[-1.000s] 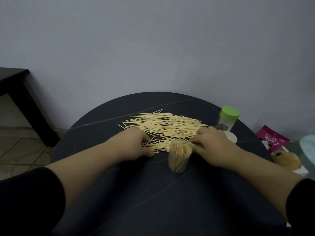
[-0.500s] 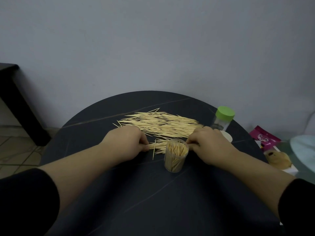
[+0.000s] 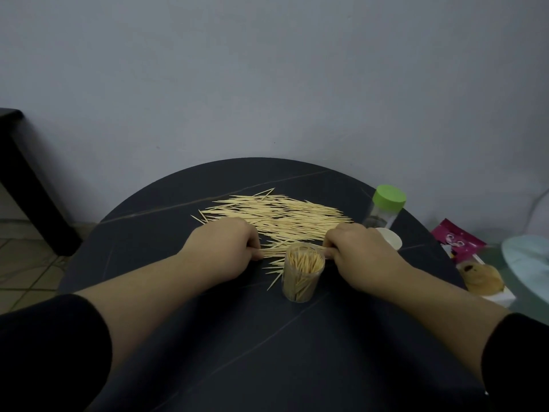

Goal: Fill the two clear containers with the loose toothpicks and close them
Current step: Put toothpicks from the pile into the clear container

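Likely a home: round dark table by a plain wall, tiled floor, snack packet.

Black sleeves on both arms. My left sleeve and right sleeve are the same plain, matte dark fabric, ending around the elbows. Cuff edges look rounded and a bit loose; weave too dark to make out. Forearms bare from cuff to wrist. My left hand and right hand are bare too.
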